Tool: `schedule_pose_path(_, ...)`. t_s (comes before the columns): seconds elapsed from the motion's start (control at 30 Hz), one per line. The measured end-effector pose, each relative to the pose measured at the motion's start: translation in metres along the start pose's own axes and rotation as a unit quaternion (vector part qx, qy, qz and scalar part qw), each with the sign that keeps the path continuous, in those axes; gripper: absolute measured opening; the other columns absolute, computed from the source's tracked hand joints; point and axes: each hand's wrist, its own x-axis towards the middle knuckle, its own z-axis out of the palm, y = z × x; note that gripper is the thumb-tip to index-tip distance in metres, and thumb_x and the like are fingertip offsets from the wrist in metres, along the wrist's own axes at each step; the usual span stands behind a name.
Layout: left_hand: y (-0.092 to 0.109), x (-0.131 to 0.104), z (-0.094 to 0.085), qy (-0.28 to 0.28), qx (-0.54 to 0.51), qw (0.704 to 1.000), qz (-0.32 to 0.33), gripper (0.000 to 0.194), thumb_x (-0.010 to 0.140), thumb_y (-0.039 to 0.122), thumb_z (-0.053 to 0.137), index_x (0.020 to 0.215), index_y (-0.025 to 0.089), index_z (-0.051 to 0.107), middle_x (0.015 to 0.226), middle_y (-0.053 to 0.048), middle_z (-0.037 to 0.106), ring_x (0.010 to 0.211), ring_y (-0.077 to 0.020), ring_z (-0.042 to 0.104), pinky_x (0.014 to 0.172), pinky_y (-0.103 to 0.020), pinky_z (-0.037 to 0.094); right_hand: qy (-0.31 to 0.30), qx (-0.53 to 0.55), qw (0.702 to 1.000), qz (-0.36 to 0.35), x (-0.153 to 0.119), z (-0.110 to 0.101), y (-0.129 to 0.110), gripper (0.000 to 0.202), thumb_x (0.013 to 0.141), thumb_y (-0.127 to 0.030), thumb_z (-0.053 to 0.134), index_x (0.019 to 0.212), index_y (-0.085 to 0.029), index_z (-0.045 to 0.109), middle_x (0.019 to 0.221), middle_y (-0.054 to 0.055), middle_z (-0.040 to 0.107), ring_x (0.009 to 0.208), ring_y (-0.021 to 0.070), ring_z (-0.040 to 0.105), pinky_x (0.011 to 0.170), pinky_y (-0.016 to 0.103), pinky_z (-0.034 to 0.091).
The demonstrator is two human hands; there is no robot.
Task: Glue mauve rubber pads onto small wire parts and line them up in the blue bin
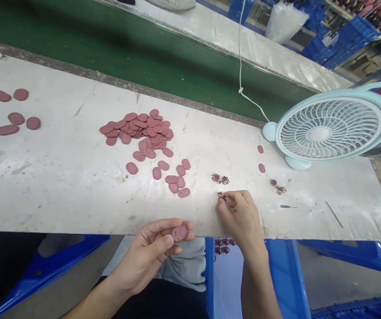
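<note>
From my head view, the near edge of the table [77,221] runs just under both hands; the left hand [164,241] is out at that edge, its thumb and fingers gripping a reddish oval disc [179,232]. The right hand [240,212] reaches in over the tabletop, thumb and forefinger closed around a small dark-red piece [222,196]; I can't tell whether it is lifted. Between the hands I have a short stretch of white surface, and a longer one runs left along the near edge. At the far side, a grey border [87,76] meets a green channel [144,57]. A heap of discs [144,128] takes up the middle, with loose discs [177,179] spreading towards my hands. Just beyond the right fingers lies a small cluster [220,179]. To the right, a thin blade [288,206] and a rod [334,214] lie near the edge, while a pale blue fan [320,133] blocks the far right corner, its white cord [240,57] crossing the channel.
</note>
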Motion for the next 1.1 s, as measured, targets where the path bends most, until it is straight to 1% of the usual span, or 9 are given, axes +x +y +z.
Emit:
schedule_pose_path(0.1, 0.000, -0.001, -0.002, 0.015, 0.012, 1.000, 0.014, 0.021, 0.090, 0.020, 0.072, 0.110, 0.021, 0.079, 0.121, -0.012, 0.077, 0.105, -0.0223, 0.075, 0.077, -0.020, 0.060, -0.015, 0.054, 0.997, 0.045, -0.008, -0.008, -0.004, 0.013, 0.086, -0.032, 0.067, 0.090, -0.020, 0.067, 0.084, 0.004, 0.064, 0.075, 0.0195, 0.063, 0.068, 0.033, 0.052)
schedule_pose_path(0.17, 0.000, 0.000, -0.002, 0.015, 0.028, 0.999, 0.031, 0.020, 0.089, 0.020, 0.074, 0.109, 0.022, 0.079, 0.120, -0.011, 0.078, 0.103, -0.0222, 0.076, 0.076, -0.020, 0.060, -0.035, 0.180, 0.980, 0.082, -0.023, -0.012, -0.011, 0.015, 0.086, -0.034, 0.071, 0.093, -0.020, 0.067, 0.079, 0.002, 0.065, 0.065, 0.0163, 0.062, 0.058, 0.029, 0.052)
schedule_pose_path(0.27, -0.002, 0.002, -0.001, 0.010, 0.056, 0.997, 0.048, 0.023, 0.086, 0.019, 0.077, 0.108, 0.024, 0.078, 0.117, -0.010, 0.079, 0.100, -0.0224, 0.077, 0.074, -0.021, 0.059, -0.071, 0.399, 0.913, 0.056, -0.050, -0.014, -0.028, 0.019, 0.088, -0.027, 0.073, 0.107, -0.025, 0.071, 0.087, 0.002, 0.071, 0.068, 0.0157, 0.068, 0.056, 0.025, 0.057)
schedule_pose_path(0.33, -0.003, 0.003, -0.001, 0.005, 0.074, 0.996, 0.056, 0.024, 0.084, 0.018, 0.078, 0.108, 0.025, 0.077, 0.118, -0.009, 0.079, 0.102, -0.0221, 0.076, 0.076, -0.022, 0.059, -0.093, 0.467, 0.879, 0.018, -0.065, -0.013, -0.040, 0.024, 0.087, -0.020, 0.074, 0.110, -0.029, 0.074, 0.091, 0.003, 0.073, 0.077, 0.0175, 0.072, 0.060, 0.025, 0.061)
schedule_pose_path(0.4, -0.004, 0.002, -0.002, -0.003, 0.094, 0.993, 0.065, 0.023, 0.084, 0.017, 0.079, 0.106, 0.024, 0.077, 0.120, -0.008, 0.078, 0.105, -0.0218, 0.075, 0.083, -0.026, 0.059, -0.109, 0.483, 0.869, -0.001, -0.073, -0.011, -0.051, 0.025, 0.087, -0.016, 0.074, 0.107, -0.031, 0.076, 0.094, 0.003, 0.076, 0.084, 0.0188, 0.074, 0.066, 0.026, 0.063)
schedule_pose_path(0.53, -0.005, -0.001, -0.002, -0.017, 0.131, 0.989, 0.072, 0.019, 0.085, 0.014, 0.078, 0.101, 0.023, 0.076, 0.123, -0.008, 0.077, 0.105, -0.0215, 0.073, 0.092, -0.033, 0.058, -0.137, 0.478, 0.868, 0.003, -0.074, -0.010, -0.060, 0.023, 0.089, -0.016, 0.073, 0.105, -0.032, 0.078, 0.093, 0.002, 0.079, 0.077, 0.0170, 0.075, 0.067, 0.026, 0.063)
schedule_pose_path(0.8, -0.007, 0.002, -0.001, -0.035, 0.148, 0.986, 0.068, 0.015, 0.081, 0.010, 0.079, 0.092, 0.021, 0.078, 0.117, -0.007, 0.079, 0.101, -0.0214, 0.075, 0.085, -0.029, 0.060, -0.171, 0.442, 0.880, -0.023, -0.069, -0.017, -0.055, 0.025, 0.091, -0.018, 0.072, 0.110, -0.033, 0.078, 0.093, 0.001, 0.078, 0.076, 0.0126, 0.072, 0.066, 0.020, 0.058)
schedule_pose_path(0.93, -0.007, 0.003, 0.002, -0.056, 0.151, 0.985, 0.064, 0.011, 0.083, 0.009, 0.077, 0.087, 0.020, 0.079, 0.114, -0.008, 0.079, 0.103, -0.0235, 0.075, 0.088, -0.033, 0.059, -0.181, 0.437, 0.881, -0.020, -0.069, -0.020, -0.053, 0.025, 0.091, -0.019, 0.073, 0.110, -0.034, 0.078, 0.092, 0.000, 0.077, 0.074, 0.0109, 0.069, 0.065, 0.018, 0.056)
schedule_pose_path(1.1, -0.009, 0.003, 0.004, -0.055, 0.144, 0.985, 0.073, 0.011, 0.087, 0.011, 0.073, 0.084, 0.019, 0.079, 0.110, -0.009, 0.080, 0.095, -0.0242, 0.076, 0.085, -0.036, 0.059, -0.186, 0.489, 0.851, 0.036, -0.070, -0.014, -0.053, 0.017, 0.091, -0.022, 0.073, 0.105, -0.030, 0.079, 0.087, 0.001, 0.076, 0.071, 0.0117, 0.069, 0.063, 0.020, 0.057)
